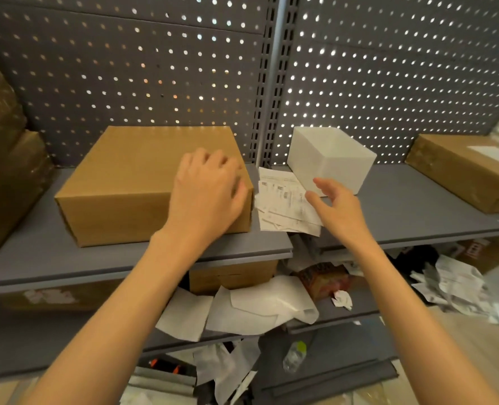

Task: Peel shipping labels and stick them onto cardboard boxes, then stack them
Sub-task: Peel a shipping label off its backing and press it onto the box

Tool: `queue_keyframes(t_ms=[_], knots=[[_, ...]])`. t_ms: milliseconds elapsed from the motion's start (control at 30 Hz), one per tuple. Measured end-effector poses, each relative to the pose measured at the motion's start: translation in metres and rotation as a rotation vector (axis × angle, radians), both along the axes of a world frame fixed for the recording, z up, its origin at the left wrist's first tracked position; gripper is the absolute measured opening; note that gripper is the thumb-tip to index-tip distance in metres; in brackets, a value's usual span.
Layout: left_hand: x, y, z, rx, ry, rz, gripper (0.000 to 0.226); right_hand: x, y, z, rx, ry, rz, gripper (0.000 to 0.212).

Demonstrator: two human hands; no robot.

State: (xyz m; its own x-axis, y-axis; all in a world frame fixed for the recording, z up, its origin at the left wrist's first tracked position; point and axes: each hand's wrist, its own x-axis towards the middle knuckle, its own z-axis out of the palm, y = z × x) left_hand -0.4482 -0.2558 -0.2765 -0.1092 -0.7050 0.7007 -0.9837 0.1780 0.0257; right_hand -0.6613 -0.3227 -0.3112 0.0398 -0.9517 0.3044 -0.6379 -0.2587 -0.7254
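Left hand (pixel 207 188): resting on the near right corner of the brown cardboard box (pixel 143 176), fingers loosely curled over the top edge, gripping nothing; it looks to be steadying the box so it won't slide.
Right hand (pixel 338 209): hovering over the pile of shipping labels (pixel 283 200), fingers apart and relaxed, thumb spread; I'd judge it is about to pick up a sheet.
Labels: a loose heap on the grey shelf (pixel 417 206), between the brown box and the white box (pixel 330 159), near both hands.
Brown box: top bare, no label on it yet, set square on the shelf's left part.
Far right: another cardboard box (pixel 464 171) with a white label already on top.
Below: peeled backing sheets (pixel 257 308) dropped on the lower shelf, probably tossed there as waste.
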Motion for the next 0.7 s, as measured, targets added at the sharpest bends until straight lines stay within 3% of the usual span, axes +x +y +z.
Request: queue_keyframes(t_ms=[300,533,700], knots=[[-0.101,-0.051,-0.025,0.345,-0.076,-0.047,0.038,-0.05,-0.037,-0.015,0.105,0.291,0.25,0.064],[-0.115,-0.08,-0.046,0.635,0.066,0.03,0.061,-0.072,-0.059,-0.024,0.042,0.466,0.391,0.074],[-0.116,-0.077,-0.051,0.734,0.127,0.05,0.062,-0.075,-0.064,-0.027,-0.01,0.531,0.439,0.071]])
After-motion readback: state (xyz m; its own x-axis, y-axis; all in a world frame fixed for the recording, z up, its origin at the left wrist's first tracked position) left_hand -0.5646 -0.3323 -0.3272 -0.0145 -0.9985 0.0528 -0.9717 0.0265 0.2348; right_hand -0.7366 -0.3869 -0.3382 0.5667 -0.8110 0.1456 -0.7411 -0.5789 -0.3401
